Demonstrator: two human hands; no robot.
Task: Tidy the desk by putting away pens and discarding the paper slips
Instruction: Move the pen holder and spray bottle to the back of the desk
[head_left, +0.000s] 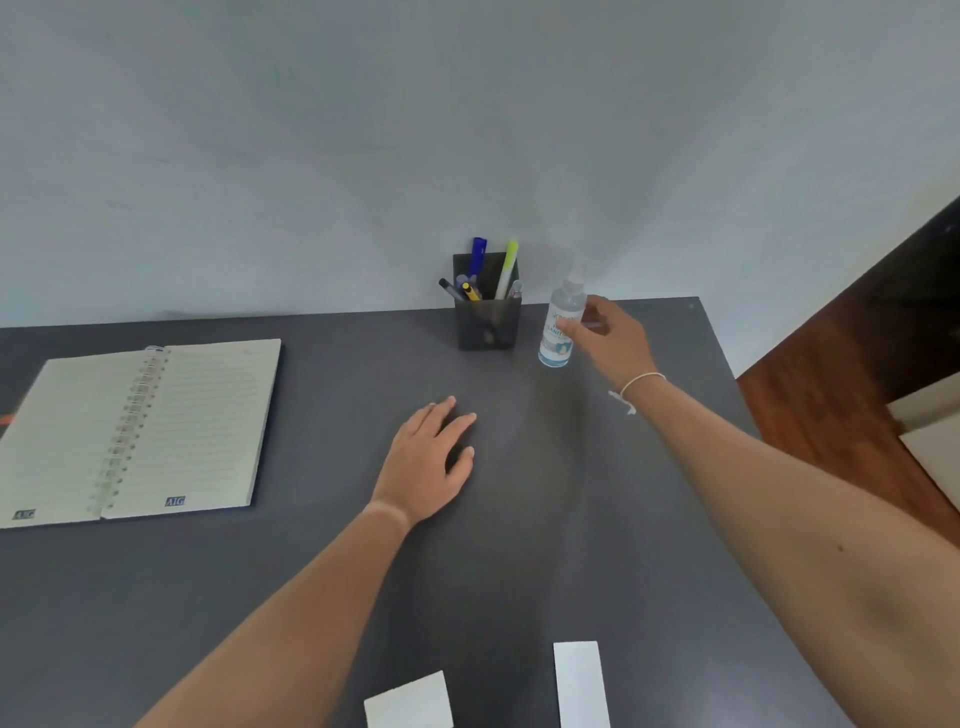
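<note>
A dark pen holder (487, 325) stands at the back of the grey desk (311, 571) with several pens in it, among them a blue one (477, 255) and a yellow-green one (506, 267). Two white paper slips lie at the near edge: a squarish one (409, 701) and a long narrow one (581, 685). My left hand (428, 462) rests flat on the desk, fingers straight. My right hand (608, 338) reaches to a clear spray bottle (560, 325) beside the holder, its fingers at the bottle's side; whether they close around it is unclear.
An open spiral notebook (140, 431) lies at the left. The wall runs directly behind the desk. Wooden flooring (831, 395) shows past the desk's right edge.
</note>
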